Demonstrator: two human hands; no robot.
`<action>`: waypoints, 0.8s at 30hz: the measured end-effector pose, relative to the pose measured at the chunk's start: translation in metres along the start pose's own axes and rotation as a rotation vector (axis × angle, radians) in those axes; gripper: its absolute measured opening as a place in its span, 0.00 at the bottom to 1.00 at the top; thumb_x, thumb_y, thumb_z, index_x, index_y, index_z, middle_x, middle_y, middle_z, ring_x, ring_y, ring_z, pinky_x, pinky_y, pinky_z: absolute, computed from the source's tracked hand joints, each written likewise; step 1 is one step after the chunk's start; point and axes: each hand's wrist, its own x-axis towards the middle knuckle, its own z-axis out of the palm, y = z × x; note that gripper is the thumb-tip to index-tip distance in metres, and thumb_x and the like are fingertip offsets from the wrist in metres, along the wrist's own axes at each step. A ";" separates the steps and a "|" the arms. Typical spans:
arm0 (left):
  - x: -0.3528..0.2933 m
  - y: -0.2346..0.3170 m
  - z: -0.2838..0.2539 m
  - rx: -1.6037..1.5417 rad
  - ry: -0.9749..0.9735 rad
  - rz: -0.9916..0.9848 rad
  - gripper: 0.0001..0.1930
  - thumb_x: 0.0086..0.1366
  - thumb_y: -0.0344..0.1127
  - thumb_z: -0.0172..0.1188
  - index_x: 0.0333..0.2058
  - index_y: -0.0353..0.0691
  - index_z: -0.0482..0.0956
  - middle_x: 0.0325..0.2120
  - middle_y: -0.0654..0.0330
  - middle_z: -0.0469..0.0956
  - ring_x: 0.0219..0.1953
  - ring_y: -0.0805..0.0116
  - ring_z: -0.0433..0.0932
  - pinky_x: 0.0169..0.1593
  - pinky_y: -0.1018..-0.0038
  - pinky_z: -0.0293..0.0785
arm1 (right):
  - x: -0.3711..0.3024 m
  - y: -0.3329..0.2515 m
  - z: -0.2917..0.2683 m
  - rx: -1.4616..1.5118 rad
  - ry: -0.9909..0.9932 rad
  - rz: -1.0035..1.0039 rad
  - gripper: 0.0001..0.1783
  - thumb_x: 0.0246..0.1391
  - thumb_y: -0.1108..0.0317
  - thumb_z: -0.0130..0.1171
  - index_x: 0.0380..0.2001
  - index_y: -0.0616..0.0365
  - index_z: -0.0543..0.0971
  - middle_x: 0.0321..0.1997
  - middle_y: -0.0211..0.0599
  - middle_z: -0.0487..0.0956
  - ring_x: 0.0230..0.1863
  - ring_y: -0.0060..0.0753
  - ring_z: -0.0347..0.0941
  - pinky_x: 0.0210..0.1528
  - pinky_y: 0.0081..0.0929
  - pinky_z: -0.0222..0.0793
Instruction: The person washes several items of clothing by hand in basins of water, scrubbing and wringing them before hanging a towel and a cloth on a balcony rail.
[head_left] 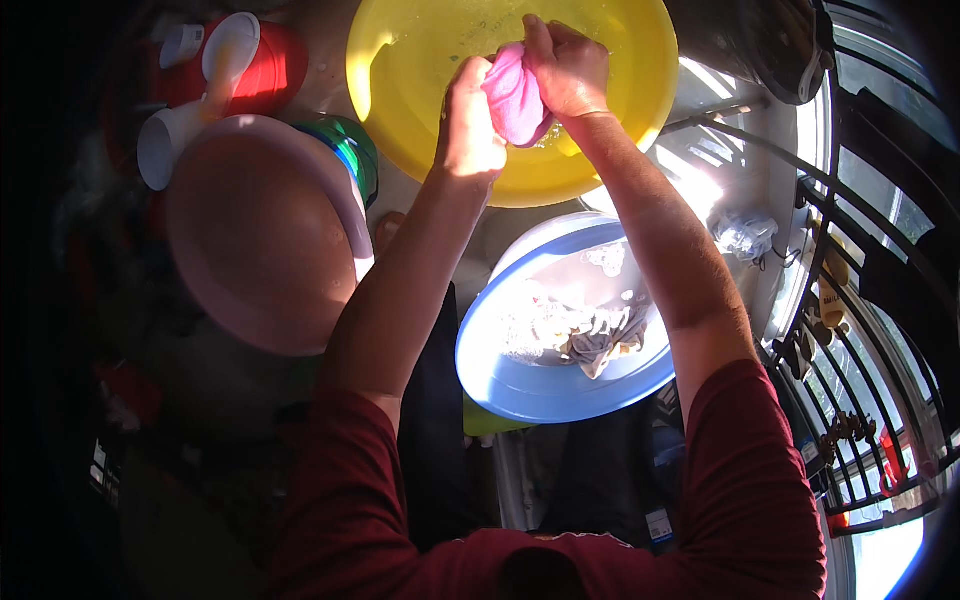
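Both my arms reach forward over a large yellow basin (pixel 400 150) at the far side. A bunched pink cloth (pixel 515 95) is squeezed between my hands, its folds bulging out. My left hand (pixel 470 125) is closed on its left side, and my right hand (pixel 572 72) grips it from the upper right. Below the cloth, water with a few bubbles shows in the basin. Nearer to me, a blue-rimmed basin (pixel 560 400) holds sudsy water and a crumpled light-coloured cloth (pixel 605 345). Strong sunlight washes out part of it.
A pink basin (pixel 265 240) stands tilted at the left, with a green-and-blue container (pixel 345 150) behind it. Farther left are a red basin (pixel 285 70) and white cups or tubs (pixel 165 150). Black metal railings (pixel 860 350) run along the right by a window. A crumpled clear plastic bag (pixel 745 235) lies near them.
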 end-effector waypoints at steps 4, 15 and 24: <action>0.025 -0.002 -0.022 0.317 0.060 0.124 0.14 0.62 0.42 0.51 0.42 0.39 0.69 0.33 0.62 0.75 0.36 0.71 0.74 0.44 0.72 0.69 | -0.007 0.043 0.003 0.000 0.025 0.123 0.14 0.50 0.55 0.55 0.33 0.53 0.77 0.32 0.42 0.78 0.33 0.45 0.74 0.33 0.32 0.70; 0.118 -0.058 -0.141 0.878 0.009 -0.095 0.29 0.55 0.42 0.60 0.53 0.32 0.65 0.52 0.54 0.66 0.54 0.64 0.65 0.51 0.66 0.65 | -0.016 0.033 0.039 0.386 -0.081 0.410 0.24 0.45 0.59 0.62 0.42 0.62 0.73 0.38 0.43 0.77 0.40 0.36 0.74 0.43 0.28 0.69; 0.023 0.025 -0.015 -0.239 -0.379 -0.335 0.18 0.59 0.44 0.51 0.43 0.38 0.69 0.35 0.55 0.72 0.35 0.62 0.71 0.43 0.66 0.70 | -0.062 -0.109 -0.048 0.311 -0.114 -0.410 0.19 0.35 0.63 0.70 0.34 0.54 0.77 0.30 0.34 0.72 0.29 0.33 0.72 0.25 0.26 0.70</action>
